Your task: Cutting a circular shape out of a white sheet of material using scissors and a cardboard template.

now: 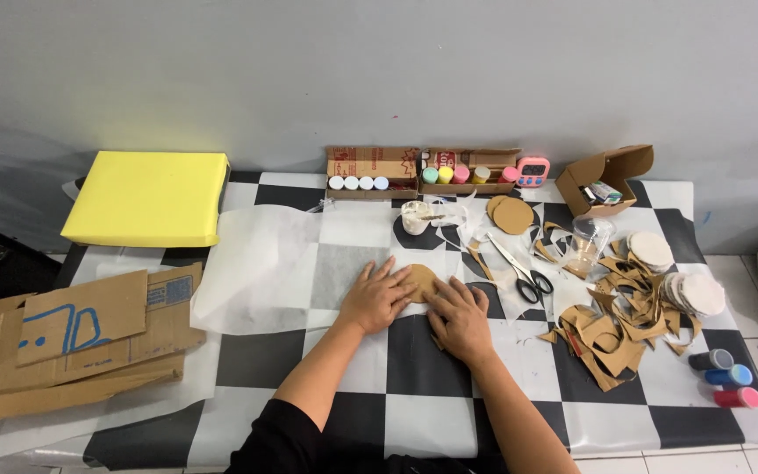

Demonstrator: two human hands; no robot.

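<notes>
Both my hands rest flat on a black-and-white checkered table (414, 404). My left hand (377, 297) and my right hand (461, 316) press side by side on a brown cardboard disc (420, 281), which lies on a sheet of thin white paper (265, 263). Only the disc's top part shows between my fingers. Black-handled scissors (519, 270) lie just to the right of my right hand.
Cardboard offcuts (611, 329) and stacked round discs (690, 294) fill the right side, with paint bottles (730, 377) nearby. Boxes of paint pots (370, 171), a pink timer (532, 171) and a clear cup (588, 241) stand at the back. A yellow foam block (151, 197) and flattened cartons (81, 338) are at left.
</notes>
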